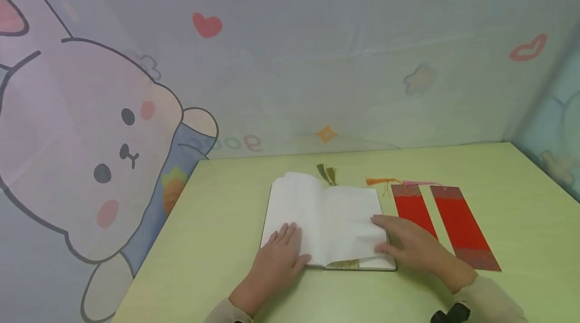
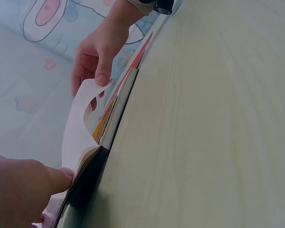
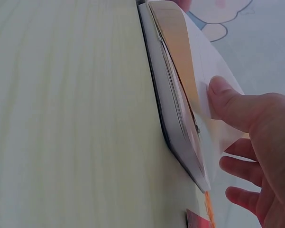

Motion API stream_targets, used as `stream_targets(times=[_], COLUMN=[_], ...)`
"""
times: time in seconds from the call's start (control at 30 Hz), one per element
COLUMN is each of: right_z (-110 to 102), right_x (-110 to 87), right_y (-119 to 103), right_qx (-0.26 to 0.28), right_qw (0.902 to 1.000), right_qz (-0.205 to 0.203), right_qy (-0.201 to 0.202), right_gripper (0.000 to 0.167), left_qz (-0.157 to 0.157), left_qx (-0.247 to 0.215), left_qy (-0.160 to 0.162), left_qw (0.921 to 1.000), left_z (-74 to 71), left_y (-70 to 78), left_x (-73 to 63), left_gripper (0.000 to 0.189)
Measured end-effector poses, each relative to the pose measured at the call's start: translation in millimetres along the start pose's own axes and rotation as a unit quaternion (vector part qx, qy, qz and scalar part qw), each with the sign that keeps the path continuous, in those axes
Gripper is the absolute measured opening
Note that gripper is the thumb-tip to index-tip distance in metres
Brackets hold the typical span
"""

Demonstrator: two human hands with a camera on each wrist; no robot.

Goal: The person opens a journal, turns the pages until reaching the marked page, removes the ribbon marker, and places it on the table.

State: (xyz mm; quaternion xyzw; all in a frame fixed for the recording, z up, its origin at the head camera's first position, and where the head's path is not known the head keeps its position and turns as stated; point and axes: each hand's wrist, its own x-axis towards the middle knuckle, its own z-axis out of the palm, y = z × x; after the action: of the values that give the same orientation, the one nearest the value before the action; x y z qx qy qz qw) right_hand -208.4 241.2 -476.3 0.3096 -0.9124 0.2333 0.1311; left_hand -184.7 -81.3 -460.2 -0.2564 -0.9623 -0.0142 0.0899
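Plainly, our left hand (image 1: 277, 261) rests on the left page (image 1: 294, 202), fingers outstretched, gripping nothing, while our right hand (image 1: 408, 240) pinches the lifted right page (image 1: 349, 222) near its outer edge. Between our two thumbs, the gold bookmark (image 1: 345, 264) shows beneath that page at the near edge of the book (image 1: 379, 263), neither hand clearly nearer; its long axis seems to run away from us, toward the green tassels (image 1: 332, 177).
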Motion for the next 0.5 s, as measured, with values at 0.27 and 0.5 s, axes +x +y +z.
stream_targets(times=[0.27,0.5], right_z=[-1.5,-1.1], right_x=[0.8,3.2], right_y=[-4.2,-11.3], right_qx=[0.0,0.017], right_qw=[0.9998,0.9998], right_qz=[-0.014,-0.008], right_qy=[0.016,0.01], right_gripper=[0.065,0.069], left_qz=[0.039,0.065], left_qx=[-0.01,0.01], left_qy=[0.027,-0.001], left_qw=[0.9988,0.9978], left_z=[-1.6,-4.1], left_y=[1.8,7.7], left_x=[-0.3,1.8], left_gripper=[0.053,0.046])
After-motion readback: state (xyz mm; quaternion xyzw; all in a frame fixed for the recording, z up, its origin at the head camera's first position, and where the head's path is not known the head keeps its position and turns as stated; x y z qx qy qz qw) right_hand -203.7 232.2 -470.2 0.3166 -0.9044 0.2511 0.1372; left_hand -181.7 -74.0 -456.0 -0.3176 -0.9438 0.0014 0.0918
